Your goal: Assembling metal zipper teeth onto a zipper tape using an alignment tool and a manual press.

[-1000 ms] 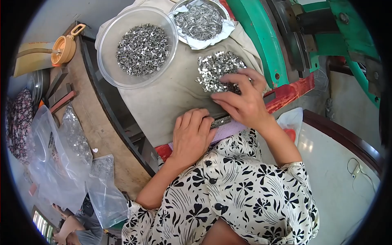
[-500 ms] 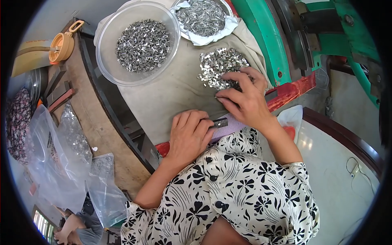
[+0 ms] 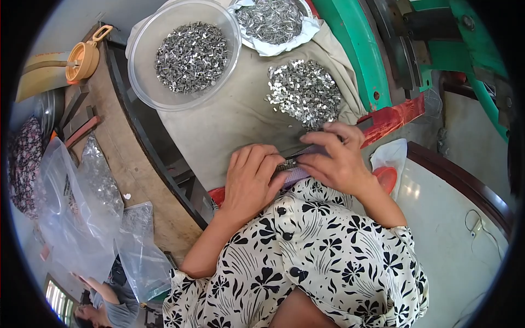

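Note:
My left hand is closed on the left end of a narrow dark block with small pieces set in rows along it. My right hand is at the block's other end, thumb and fingertips drawn together; what is between them is too small or hidden to tell. Beneath the hands lies a lilac textured cloth on my lap. Just beyond the right hand a pile of small flat silver metal pieces is spread on a beige cloth.
A clear round plastic tub holds many small metal pieces. Behind the pile stands a lined bowl of thin metal pins. A green machine frame rises at right. Left are a wooden bench and plastic bags; a person is beyond.
My right hand has come from the metal pile down and toward me to the block. My left hand has stayed nearly in place. The person at lower left has shifted.

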A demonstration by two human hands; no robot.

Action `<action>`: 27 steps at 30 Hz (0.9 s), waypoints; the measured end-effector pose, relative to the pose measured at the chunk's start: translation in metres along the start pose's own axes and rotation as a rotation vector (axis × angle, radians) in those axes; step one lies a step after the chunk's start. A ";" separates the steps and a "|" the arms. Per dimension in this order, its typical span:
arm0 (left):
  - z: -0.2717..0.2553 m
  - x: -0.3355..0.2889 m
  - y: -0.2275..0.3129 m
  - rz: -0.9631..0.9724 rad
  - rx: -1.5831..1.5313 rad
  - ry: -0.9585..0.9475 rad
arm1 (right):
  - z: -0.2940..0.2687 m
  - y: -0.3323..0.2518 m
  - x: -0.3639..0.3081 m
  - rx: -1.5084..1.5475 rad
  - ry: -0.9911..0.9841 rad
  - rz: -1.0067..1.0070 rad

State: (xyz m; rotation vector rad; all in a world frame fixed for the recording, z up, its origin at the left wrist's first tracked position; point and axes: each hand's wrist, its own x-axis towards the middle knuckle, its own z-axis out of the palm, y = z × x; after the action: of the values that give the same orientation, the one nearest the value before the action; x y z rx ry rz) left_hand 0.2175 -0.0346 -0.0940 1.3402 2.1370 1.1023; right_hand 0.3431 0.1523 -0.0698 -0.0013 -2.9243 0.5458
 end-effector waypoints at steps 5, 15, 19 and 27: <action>-0.015 0.012 -0.001 -0.055 -0.058 0.025 | 0.001 -0.007 0.002 -0.170 -0.014 -0.118; -0.010 0.058 -0.007 0.078 0.099 0.054 | 0.005 -0.016 0.003 -0.198 0.026 -0.151; 0.001 0.062 -0.009 0.135 0.254 0.029 | 0.006 -0.005 0.003 -0.007 0.019 -0.059; -0.014 0.047 -0.004 0.129 0.533 0.075 | 0.009 0.026 0.034 0.066 0.098 0.133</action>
State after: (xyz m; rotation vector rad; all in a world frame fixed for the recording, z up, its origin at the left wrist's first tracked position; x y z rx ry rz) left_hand 0.1836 -0.0006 -0.0850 1.7022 2.5423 0.6487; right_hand 0.3073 0.1745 -0.0814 -0.2090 -2.8233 0.6435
